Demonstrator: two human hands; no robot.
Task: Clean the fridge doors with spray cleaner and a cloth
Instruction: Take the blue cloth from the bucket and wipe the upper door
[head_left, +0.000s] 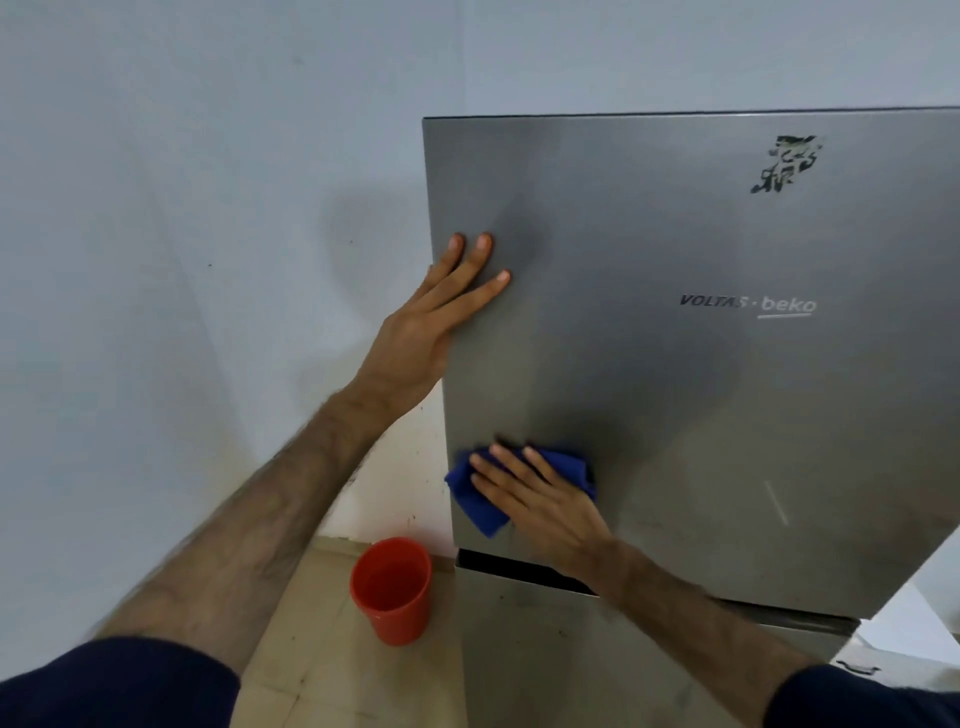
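Left hand (436, 312) flat on upper fridge door (675, 389) edge, right hand (535, 499) pressing blue cloth (478, 499) low on it with straight fingers; risk: cloth slipping off near red cup (392, 590) below.

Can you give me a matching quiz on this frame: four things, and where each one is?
Things:
1. left hand
2. right hand
3. blue cloth
4. red cup

Places:
A. on the floor, left of the fridge
B. flat on the upper door, near its left edge
C. pressed against the door under a hand
D. on top of the cloth, low on the upper door

Pairs: 1-B, 2-D, 3-C, 4-A
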